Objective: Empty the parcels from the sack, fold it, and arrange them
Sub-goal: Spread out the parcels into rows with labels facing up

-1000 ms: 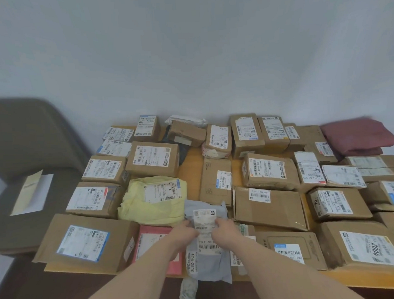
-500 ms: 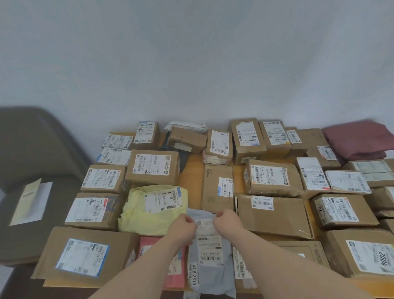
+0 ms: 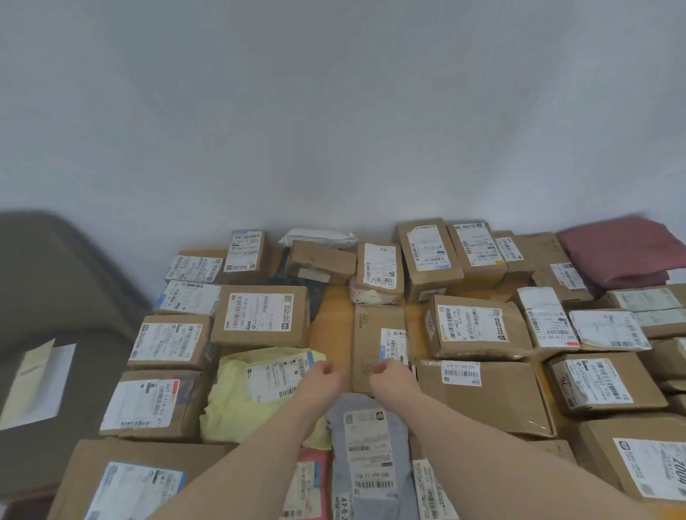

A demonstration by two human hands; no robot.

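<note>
- The left hand (image 3: pixel 319 378) and the right hand (image 3: pixel 390 377) sit side by side above the far end of a grey mailer bag (image 3: pixel 371 455), with a small gap between them.
- Both hands have their fingers loosely curled; whether either one pinches the bag's top edge cannot be told, since the wrists hide that edge.
- The grey mailer bag lies flat on the near part of the worktop (image 3: pixel 330 323), its long axis running from the person straight away toward the wall.
- Its white shipping label faces up, and the bag's near end runs out of the bottom of the view.
- A yellow soft parcel (image 3: pixel 253 405) lies just to the left of the bag, under the left forearm.
- A pink parcel (image 3: pixel 304 493) lies beside the bag at its near left, partly covered by it.
- A narrow upright-lying cardboard box (image 3: pixel 376 348) sits just beyond the hands, its long axis also pointing at the wall.
- Many labelled cardboard boxes cover the rest of the worktop in rough rows.
- A folded dark red sack (image 3: pixel 624 251) lies at the far right corner, well apart from the hands.
</note>
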